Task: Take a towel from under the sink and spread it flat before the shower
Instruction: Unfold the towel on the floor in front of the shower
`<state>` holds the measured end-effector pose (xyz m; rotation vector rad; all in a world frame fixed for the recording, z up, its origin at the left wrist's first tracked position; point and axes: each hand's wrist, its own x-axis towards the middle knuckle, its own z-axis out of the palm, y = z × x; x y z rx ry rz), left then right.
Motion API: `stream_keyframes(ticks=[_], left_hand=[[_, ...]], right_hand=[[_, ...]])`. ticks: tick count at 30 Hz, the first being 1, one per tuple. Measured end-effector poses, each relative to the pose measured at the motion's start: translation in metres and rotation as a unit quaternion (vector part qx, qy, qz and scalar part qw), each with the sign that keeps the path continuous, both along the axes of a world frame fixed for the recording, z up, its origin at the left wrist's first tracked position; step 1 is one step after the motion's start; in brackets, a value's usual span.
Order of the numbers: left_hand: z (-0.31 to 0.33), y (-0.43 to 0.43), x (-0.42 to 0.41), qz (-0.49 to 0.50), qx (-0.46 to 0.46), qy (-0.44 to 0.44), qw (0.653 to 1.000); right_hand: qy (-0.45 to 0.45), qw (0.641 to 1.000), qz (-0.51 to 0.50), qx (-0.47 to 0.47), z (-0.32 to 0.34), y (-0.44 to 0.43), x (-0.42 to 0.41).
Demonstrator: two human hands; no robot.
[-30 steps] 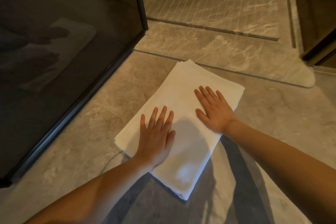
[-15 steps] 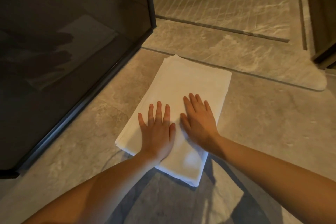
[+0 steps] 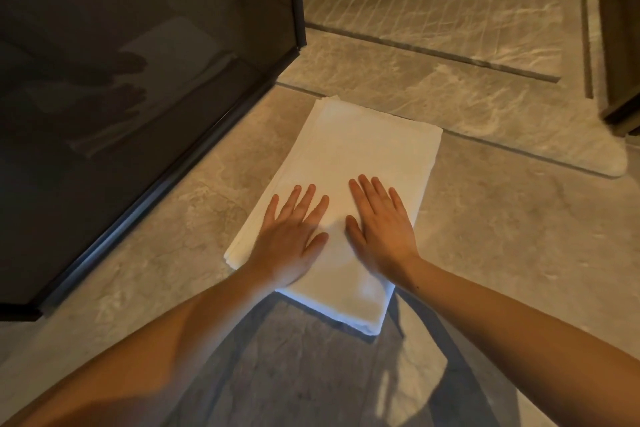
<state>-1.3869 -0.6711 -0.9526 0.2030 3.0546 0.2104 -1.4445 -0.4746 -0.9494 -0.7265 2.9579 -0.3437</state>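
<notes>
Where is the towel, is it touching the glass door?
Apart. The head view shows a strip of bare floor between the towel and the glass door.

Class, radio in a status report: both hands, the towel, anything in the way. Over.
Left hand, right hand open, flat on towel. Towel on floor before stone sill, layered edges showing. Nothing blocking; glass panel apart, to its left.

The towel (image 3: 349, 163) under my palms is plain white; the floor (image 3: 502, 218) is grey-beige marbled stone, the glass panel (image 3: 138, 62) at upper left dark smoky.
</notes>
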Motion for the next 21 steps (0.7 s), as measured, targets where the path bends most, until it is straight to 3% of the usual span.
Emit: stream_keyframes(ticks=[3,13,21], left_hand=[[0.000,-0.026,0.008,-0.060,0.016,0.000,0.998],[0.009,-0.025,0.008,-0.054,0.021,-0.021,0.998],[0.015,-0.061,0.048,-0.024,0.139,0.009,0.990]], right_hand=[[0.000,1.000,0.007,-0.003,0.000,0.000,0.000],[-0.001,1.000,0.016,0.011,0.003,0.000,0.000],[-0.005,1.000,0.016,0.012,0.005,0.000,-0.001]])
